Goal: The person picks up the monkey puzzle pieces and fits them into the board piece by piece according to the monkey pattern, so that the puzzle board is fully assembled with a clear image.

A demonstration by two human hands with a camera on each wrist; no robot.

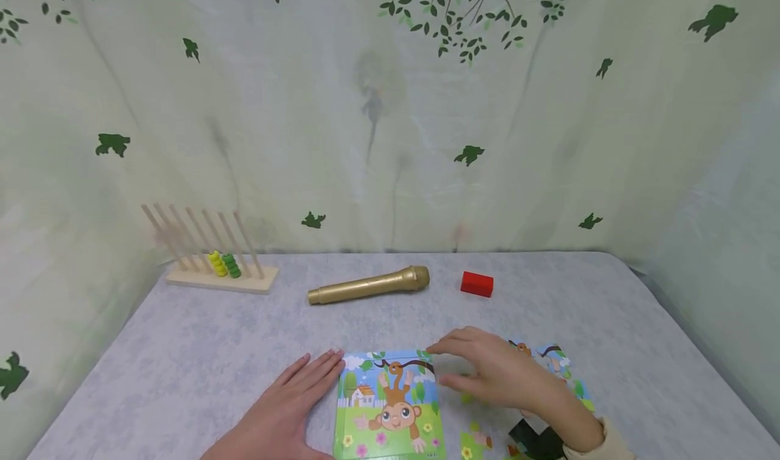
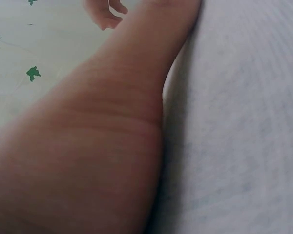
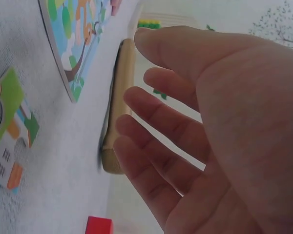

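Monkey board: flat on the counter, between the two hands.
Left hand: laid along the board's left edge, fingers straight and touching it.
Right hand: just by the upper right corner — fingers apart, loosely bent, nothing held (I cannot tell whether a fingertip meets the board).
Puzzle pieces: right of the board, partly hidden by the right arm.
Gold microphone: lying farther back — red block to its right, wooden rack to its left.
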